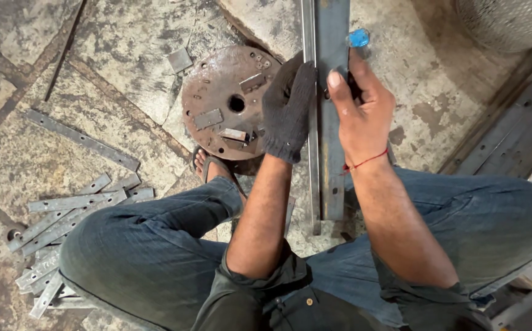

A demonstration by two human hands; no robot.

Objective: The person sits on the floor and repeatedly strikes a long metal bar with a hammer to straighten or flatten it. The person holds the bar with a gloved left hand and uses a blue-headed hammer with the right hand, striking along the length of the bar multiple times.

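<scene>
A long grey steel bar (332,153) runs from the top of the view down between my knees, with a thinner strip (312,184) lying along its left side. My left hand (287,110), in a dark knit glove, rests on the thin strip and the bar's left edge. My right hand (359,113) is bare, with a red thread at the wrist, and grips the bar from the right. Its fingers also pinch a small object with a blue tip (358,38) against the bar.
A rusty round metal plate (217,92) with small flat pieces on it lies left of the bar. Several flat steel strips (64,214) are piled on the stone floor at left. More steel sections (523,135) lie at right. My sandalled foot (211,167) touches the plate.
</scene>
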